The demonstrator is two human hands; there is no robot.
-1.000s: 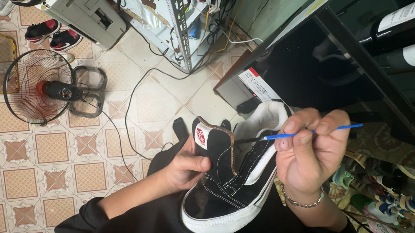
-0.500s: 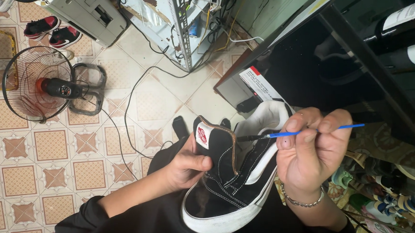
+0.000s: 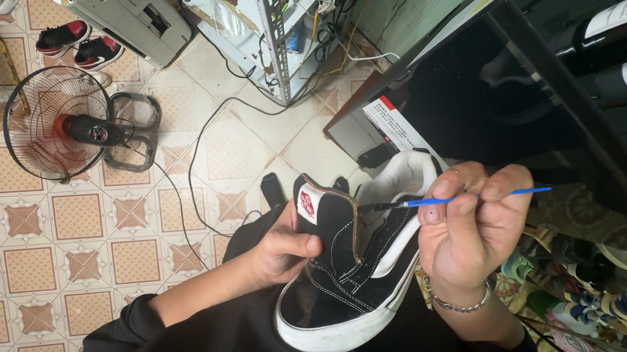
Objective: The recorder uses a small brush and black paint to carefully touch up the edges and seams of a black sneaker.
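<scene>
Two hands work on one black high-top shoe point(image 3: 349, 282) with a white sole, held over the lap. Left hand point(image 3: 281, 247), grip closed on the shoe's tongue, thumb across it beside a red oval label point(image 3: 306, 205). Right hand point(image 3: 469, 224) pinches a thin blue brush point(image 3: 474, 197) level, tip at the white collar. Behind lies a white box with a red corner point(image 3: 390, 124) on the tiled floor

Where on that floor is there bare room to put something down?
Bare tiles lie below the fan, left of the black sleeve. Another patch sits between the fan's stand and the shoe, though a cable crosses it. The lower right corner is crowded with small clutter.
</scene>
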